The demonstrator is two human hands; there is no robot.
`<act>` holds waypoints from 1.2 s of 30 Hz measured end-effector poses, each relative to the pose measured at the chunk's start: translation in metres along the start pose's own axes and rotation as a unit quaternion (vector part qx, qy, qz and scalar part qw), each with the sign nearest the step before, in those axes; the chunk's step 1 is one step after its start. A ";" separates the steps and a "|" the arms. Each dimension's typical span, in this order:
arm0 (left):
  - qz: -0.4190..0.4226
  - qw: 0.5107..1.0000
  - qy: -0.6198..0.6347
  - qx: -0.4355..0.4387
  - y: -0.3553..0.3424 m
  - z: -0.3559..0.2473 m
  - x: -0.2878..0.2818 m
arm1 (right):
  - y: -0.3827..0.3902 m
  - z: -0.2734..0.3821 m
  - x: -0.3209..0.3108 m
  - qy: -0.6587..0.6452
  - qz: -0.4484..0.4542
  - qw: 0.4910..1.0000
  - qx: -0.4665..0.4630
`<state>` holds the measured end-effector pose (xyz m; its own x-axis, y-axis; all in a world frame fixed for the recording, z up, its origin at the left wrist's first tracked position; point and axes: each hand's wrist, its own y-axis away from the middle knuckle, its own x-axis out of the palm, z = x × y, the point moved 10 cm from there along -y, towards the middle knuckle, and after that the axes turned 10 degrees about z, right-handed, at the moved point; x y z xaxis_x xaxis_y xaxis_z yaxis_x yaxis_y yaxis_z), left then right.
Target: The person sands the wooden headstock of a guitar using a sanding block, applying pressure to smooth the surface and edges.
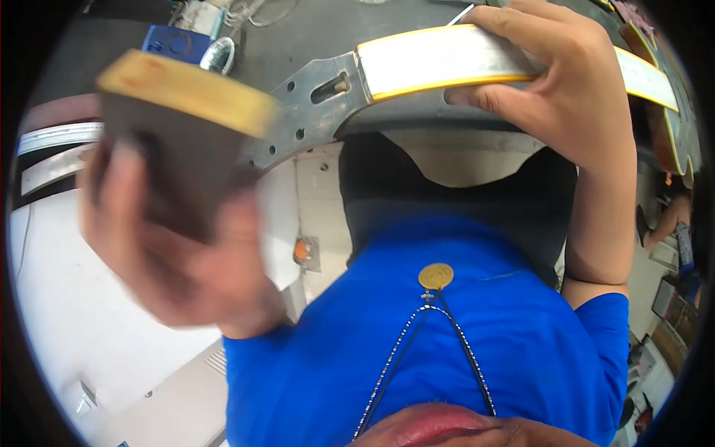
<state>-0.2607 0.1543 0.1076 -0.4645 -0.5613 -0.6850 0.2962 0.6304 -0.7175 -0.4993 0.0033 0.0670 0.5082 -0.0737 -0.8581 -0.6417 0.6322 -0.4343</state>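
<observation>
A guitar neck [432, 63] spans the upper view, its face pale and silvery between yellow edges. To its left the dark grey headstock [305, 97] shows several peg holes and a slot. My right hand [558, 82] wraps round the neck, fingers over the far edge and thumb below. A thin metal rod [460, 15] shows beside its fingertips. My left hand [171, 253] is raised at the left, closed round a block [186, 97] with a yellowish edge and dark face, perhaps a sanding block. Motion blurs this hand and the block, which overlaps the headstock's end in view.
A blue box [175, 43] and a silvery cup-shaped thing [218, 54] lie at the back left. A white surface [112, 298] spreads at the left, near long curved strips [63, 138]. The guitar body [666, 141] is at the far right, near another person's limb [668, 223].
</observation>
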 end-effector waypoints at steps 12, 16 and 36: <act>0.145 0.963 -0.211 0.088 0.016 -0.040 0.072 | -0.029 0.008 -0.023 -0.033 -0.061 0.997 -0.024; 0.139 0.945 -0.246 0.162 -0.002 -0.045 0.063 | -0.029 -0.005 -0.012 0.040 -0.040 0.998 0.005; 0.227 0.916 -0.245 0.223 -0.027 -0.038 0.071 | -0.028 0.009 -0.015 0.010 -0.031 0.998 0.047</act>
<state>-0.3333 0.1176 0.0835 0.1886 -0.5378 -0.8217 0.7284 0.6378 -0.2502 -0.4842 -0.0065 0.0948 0.5335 -0.1289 -0.8359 -0.5526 0.6951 -0.4598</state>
